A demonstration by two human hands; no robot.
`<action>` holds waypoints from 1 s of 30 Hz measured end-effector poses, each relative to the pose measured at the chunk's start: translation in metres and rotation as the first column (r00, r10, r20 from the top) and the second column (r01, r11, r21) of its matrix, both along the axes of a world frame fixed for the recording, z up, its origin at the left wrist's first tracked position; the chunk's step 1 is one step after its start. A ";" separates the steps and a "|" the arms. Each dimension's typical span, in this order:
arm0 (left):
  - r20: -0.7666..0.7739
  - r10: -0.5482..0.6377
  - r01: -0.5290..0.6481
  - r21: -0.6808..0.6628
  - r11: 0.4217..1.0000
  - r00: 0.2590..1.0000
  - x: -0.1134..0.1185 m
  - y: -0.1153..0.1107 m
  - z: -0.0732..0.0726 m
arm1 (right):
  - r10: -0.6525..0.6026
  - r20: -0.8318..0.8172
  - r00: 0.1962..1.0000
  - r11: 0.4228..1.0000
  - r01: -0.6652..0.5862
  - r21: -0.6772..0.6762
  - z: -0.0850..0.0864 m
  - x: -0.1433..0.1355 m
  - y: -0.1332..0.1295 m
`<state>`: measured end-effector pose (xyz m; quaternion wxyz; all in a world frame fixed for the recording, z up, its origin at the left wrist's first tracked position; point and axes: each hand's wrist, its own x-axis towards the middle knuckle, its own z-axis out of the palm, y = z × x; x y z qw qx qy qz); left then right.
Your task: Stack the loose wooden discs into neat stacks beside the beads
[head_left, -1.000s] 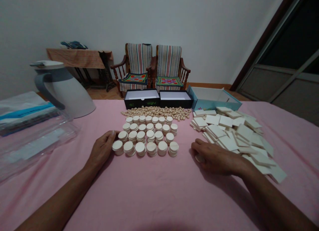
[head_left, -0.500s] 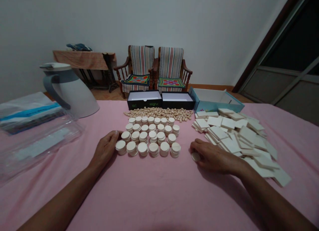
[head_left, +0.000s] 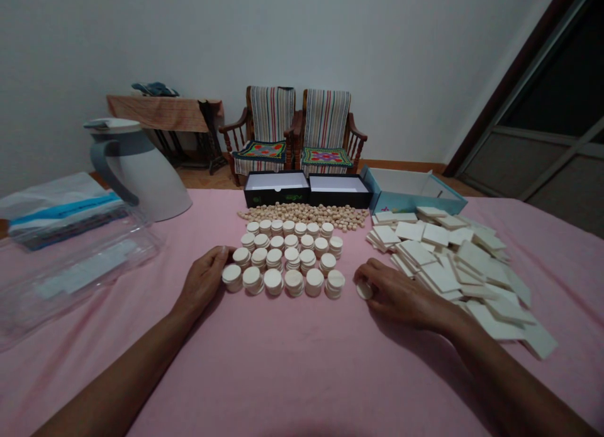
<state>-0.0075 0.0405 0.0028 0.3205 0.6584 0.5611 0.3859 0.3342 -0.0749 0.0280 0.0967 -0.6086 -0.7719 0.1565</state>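
Note:
Round pale wooden discs [head_left: 293, 280] stand in short stacks, set out in several rows on the pink cloth. My left hand [head_left: 204, 278] lies at the left end of the front rows, its fingers stretched along the nearest stacks; the fingertips are partly hidden. To the right of the front row, my right hand [head_left: 389, 292] is closed on a small stack of wooden discs [head_left: 363, 290] just above or on the cloth. Its height off the cloth is hard to tell. A gap separates that hand from the last front stack.
Small wooden beads [head_left: 306, 214] lie behind the rows, before two black box trays [head_left: 276, 197]. Square wooden tiles [head_left: 438, 270] are heaped at right, near a blue box [head_left: 415, 201]. At left are a white jug [head_left: 155, 179] and a clear plastic tray [head_left: 85, 273].
My right hand has moved slightly left with the discs, closer to the front row. My left hand stays beside the stacks. The whole view has shifted a little.

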 end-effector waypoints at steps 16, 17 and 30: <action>0.025 -0.002 0.001 0.022 1.000 1.000 0.001 -0.001 -0.001 | -0.028 -0.112 0.993 0.984 0.047 0.175 0.005 -0.009 0.003; 0.021 0.002 -0.002 0.020 1.000 1.000 0.001 -0.001 -0.001 | -0.013 -0.157 0.988 0.974 0.048 0.221 0.005 -0.012 0.003; -0.004 0.006 -0.005 0.029 1.000 1.000 -0.001 0.003 -0.005 | 0.079 -0.331 0.940 0.917 0.061 0.394 -0.005 -0.043 0.006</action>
